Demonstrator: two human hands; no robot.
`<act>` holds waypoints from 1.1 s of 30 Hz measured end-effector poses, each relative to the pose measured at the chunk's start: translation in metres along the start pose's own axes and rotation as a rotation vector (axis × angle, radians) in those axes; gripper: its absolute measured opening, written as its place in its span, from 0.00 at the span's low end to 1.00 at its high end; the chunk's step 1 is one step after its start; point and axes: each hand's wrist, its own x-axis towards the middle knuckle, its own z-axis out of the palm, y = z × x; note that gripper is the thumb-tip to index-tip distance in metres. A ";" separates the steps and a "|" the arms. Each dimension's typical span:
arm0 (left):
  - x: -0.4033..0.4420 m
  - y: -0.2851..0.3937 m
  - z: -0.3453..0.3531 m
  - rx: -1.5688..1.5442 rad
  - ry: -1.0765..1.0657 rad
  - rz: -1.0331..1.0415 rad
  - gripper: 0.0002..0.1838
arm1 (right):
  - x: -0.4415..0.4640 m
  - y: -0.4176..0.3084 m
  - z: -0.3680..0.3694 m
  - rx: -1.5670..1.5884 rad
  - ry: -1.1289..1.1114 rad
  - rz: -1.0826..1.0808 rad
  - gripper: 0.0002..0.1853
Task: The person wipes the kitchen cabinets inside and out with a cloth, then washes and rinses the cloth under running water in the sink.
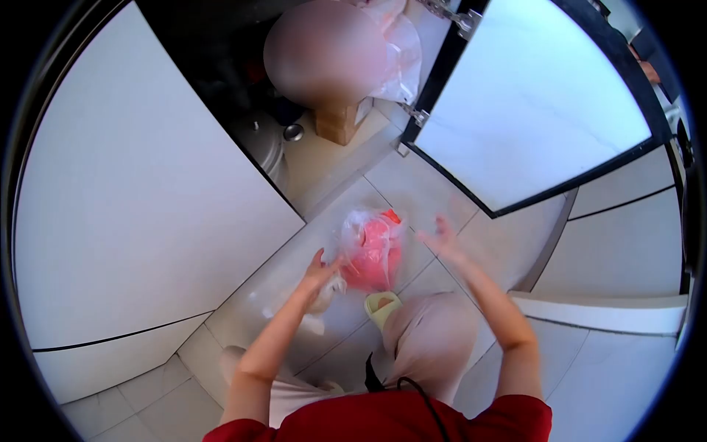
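- A clear, wrinkled plastic bag [374, 250] lies on the tiled floor [342, 324], between the two hands and just ahead of a pale green slipper [375, 312]; the film is glossy, with pale creases;
- inside it shows a rounded pink bundle [378, 267], with a brighter red-orange patch at its upper right; what it is, I cannot tell;
- the left hand [319, 275] is beside the bag, fingers spread, contact unclear;
- the right hand [445, 241], blurred, is apart from it, fingers wide and holding nothing.
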 end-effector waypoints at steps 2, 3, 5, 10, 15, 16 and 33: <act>0.013 -0.026 0.003 0.016 0.126 -0.055 0.53 | 0.002 0.009 0.048 -0.078 -0.054 -0.140 0.59; 0.022 -0.037 0.008 -0.051 0.125 -0.049 0.59 | 0.007 0.014 0.063 -0.078 -0.073 -0.216 0.57; 0.043 -0.064 0.015 -0.115 0.124 -0.071 0.64 | 0.009 0.016 0.086 0.102 -0.143 -0.187 0.53; 0.080 -0.087 0.036 -0.546 -0.128 -0.109 0.55 | 0.001 0.020 0.108 0.444 -0.350 -0.070 0.39; 0.030 -0.010 0.045 -0.626 -0.136 -0.053 0.28 | 0.025 0.015 0.101 0.301 -0.427 -0.154 0.27; 0.020 0.007 0.042 -0.627 -0.126 -0.042 0.28 | 0.032 -0.003 0.098 0.301 -0.435 -0.166 0.27; -0.009 0.219 -0.009 0.177 0.971 0.888 0.35 | 0.141 -0.326 0.159 0.017 0.311 -1.197 0.25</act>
